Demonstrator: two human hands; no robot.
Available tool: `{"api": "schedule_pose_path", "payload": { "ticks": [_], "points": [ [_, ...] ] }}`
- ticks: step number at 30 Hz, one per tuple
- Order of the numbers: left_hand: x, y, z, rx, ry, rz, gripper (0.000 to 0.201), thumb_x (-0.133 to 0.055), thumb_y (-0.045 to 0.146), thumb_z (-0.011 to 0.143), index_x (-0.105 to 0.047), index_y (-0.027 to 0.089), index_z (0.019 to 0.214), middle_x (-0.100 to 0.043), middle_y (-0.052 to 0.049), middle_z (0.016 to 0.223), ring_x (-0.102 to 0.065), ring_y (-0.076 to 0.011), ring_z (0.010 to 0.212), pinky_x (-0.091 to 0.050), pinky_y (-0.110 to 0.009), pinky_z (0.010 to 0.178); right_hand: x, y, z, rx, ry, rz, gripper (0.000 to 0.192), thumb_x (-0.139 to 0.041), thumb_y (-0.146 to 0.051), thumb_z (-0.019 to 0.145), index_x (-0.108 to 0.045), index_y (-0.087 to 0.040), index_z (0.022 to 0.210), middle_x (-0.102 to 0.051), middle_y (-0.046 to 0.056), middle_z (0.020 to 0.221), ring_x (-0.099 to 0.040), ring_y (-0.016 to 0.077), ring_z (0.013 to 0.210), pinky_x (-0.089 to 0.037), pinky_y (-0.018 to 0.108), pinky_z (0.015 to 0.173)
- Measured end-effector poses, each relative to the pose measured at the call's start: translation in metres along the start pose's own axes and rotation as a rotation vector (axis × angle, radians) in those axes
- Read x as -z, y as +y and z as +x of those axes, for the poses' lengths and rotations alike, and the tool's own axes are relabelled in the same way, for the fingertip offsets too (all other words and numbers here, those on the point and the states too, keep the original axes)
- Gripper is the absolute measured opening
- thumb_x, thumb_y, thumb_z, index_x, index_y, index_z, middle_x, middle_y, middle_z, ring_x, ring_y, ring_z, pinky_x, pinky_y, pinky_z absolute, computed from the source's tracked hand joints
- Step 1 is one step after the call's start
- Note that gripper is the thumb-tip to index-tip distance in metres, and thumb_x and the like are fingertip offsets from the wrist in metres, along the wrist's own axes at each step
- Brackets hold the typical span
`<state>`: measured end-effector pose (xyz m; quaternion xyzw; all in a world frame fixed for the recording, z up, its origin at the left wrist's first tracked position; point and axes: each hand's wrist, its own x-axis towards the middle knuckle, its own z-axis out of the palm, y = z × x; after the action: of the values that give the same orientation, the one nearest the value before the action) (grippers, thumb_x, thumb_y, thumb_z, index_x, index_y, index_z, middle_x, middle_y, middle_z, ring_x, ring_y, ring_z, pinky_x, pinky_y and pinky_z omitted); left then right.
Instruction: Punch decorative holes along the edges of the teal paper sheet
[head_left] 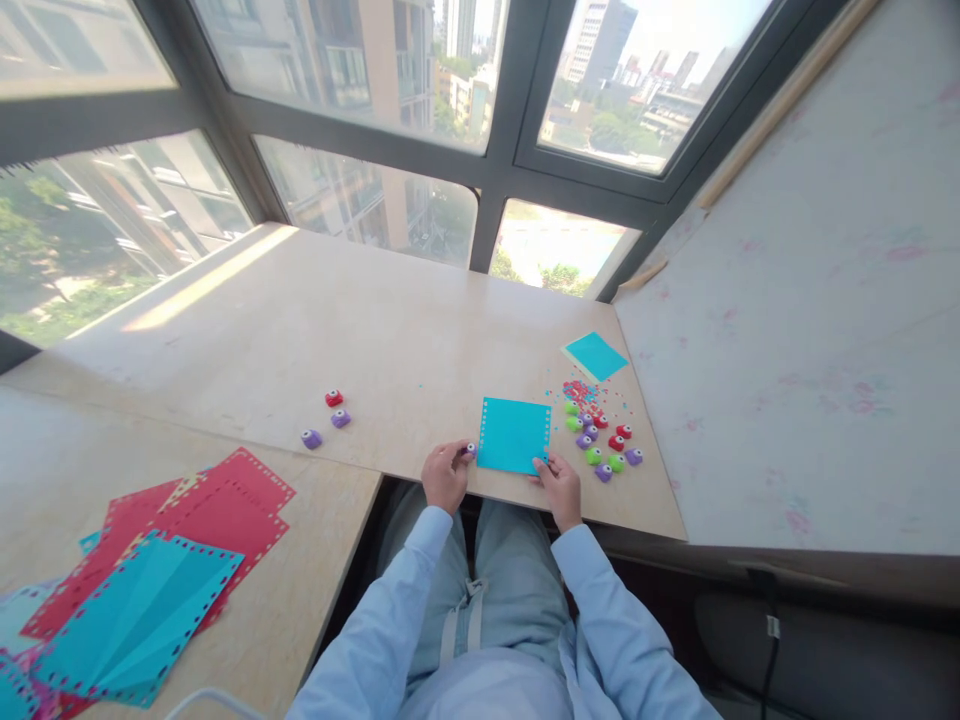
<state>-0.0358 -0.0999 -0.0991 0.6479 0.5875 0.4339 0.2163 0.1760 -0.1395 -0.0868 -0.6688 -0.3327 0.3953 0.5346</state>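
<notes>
A turquoise paper square (pixel 514 434) lies flat near the front edge of the beige table (pixel 390 340); punched holes run along its left and top edges. My left hand (pixel 445 475) grips a small purple paper punch (pixel 469 450) at the sheet's lower left corner. My right hand (pixel 559 487) presses its fingertips on the sheet's lower right corner. Just right of that hand lies a cluster of several small punches (pixel 604 443), green, purple and red.
Two purple punches and a red punch (pixel 330 413) sit left of centre. A second turquoise sheet (pixel 595 356) lies at the back right, with paper confetti (pixel 579 390) beside it. Punched red and turquoise sheets (pixel 154 570) are stacked on the lower table at left. A wall stands at right.
</notes>
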Motion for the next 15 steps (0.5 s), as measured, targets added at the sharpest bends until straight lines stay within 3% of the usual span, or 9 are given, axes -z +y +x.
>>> {"api": "schedule_pose_path", "payload": {
  "ticks": [7, 15],
  "points": [
    [-0.0104, -0.0017, -0.0019, -0.073, 0.068, 0.097, 0.02, -0.061, 0.021, 0.083, -0.068, 0.028, 0.101, -0.073, -0.005, 0.095, -0.064, -0.0245, 0.09, -0.048, -0.038, 0.079, -0.0073, 0.0051, 0.0, 0.021, 0.069, -0.017, 0.062, -0.073, -0.054, 0.062, -0.066, -0.011, 0.106, -0.073, 0.009, 0.093, -0.068, 0.0229, 0.08, -0.06, 0.038, 0.069],
    [-0.0047, -0.006, -0.001, -0.089, -0.015, 0.082, 0.025, -0.059, 0.02, 0.084, -0.068, 0.027, 0.107, -0.071, -0.008, 0.095, -0.063, -0.025, 0.092, -0.047, -0.038, 0.081, -0.0032, -0.004, 0.001, 0.023, -0.008, 0.063, 0.052, -0.077, -0.049, 0.061, -0.069, -0.012, 0.097, -0.073, 0.005, 0.086, -0.066, 0.0202, 0.077, -0.06, 0.038, 0.069]
  ]
}}
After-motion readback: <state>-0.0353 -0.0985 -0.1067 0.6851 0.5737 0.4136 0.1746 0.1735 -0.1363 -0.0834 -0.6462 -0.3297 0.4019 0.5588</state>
